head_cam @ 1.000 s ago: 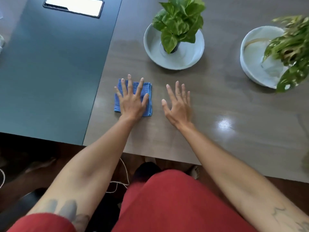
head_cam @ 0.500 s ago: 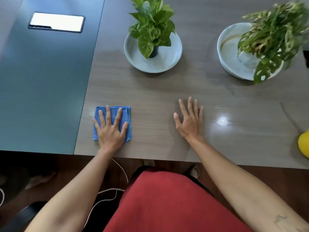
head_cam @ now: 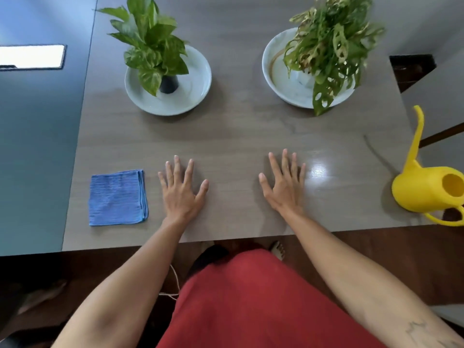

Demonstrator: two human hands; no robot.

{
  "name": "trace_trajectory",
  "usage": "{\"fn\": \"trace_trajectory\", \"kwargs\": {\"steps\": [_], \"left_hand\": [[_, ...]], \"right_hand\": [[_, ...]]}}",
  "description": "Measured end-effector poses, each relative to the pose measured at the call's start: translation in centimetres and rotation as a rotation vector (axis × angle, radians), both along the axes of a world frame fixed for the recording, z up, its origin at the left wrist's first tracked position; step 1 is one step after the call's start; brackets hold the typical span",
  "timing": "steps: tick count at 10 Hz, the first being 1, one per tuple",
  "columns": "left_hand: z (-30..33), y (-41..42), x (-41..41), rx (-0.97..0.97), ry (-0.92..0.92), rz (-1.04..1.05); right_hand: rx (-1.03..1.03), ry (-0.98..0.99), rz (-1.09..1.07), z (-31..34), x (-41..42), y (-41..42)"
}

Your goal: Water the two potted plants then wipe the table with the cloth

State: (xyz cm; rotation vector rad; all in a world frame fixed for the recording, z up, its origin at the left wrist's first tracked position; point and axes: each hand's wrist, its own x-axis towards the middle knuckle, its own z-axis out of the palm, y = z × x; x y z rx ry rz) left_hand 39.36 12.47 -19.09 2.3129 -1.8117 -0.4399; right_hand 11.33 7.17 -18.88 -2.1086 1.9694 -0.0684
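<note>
A folded blue cloth (head_cam: 117, 197) lies flat near the front left of the wooden table (head_cam: 238, 131). My left hand (head_cam: 181, 190) rests palm down just right of it, fingers spread, holding nothing. My right hand (head_cam: 285, 184) lies flat and open further right. Two potted plants stand at the back: a broad-leaved one (head_cam: 150, 46) in a black pot on a pale saucer (head_cam: 198, 79), and a holey-leaved one (head_cam: 329, 51) in a white bowl (head_cam: 273, 71). A yellow watering can (head_cam: 426, 187) stands at the table's right edge.
A dark teal tabletop (head_cam: 37, 134) adjoins on the left, with a bright-screened phone (head_cam: 31, 57) on it. The table's front edge runs just before my red-clothed lap (head_cam: 251, 302). A chair or furniture corner (head_cam: 414, 71) shows at the back right.
My left hand has come off the blue cloth and now lies on the table to its right. The view has shifted, bringing the yellow watering can fully into sight.
</note>
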Motion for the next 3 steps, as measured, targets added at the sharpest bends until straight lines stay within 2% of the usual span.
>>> {"fn": "trace_trajectory", "kwargs": {"steps": [2,3], "left_hand": [[-0.5,-1.5,-6.7,0.022,-0.020,-0.064],[-0.7,-1.5,-7.5,0.023,-0.053,-0.043]], "right_hand": [[0.022,0.014,-0.008,-0.2,-2.7,-0.4],[-0.007,0.019,0.008,-0.5,-2.8,-0.3]]}}
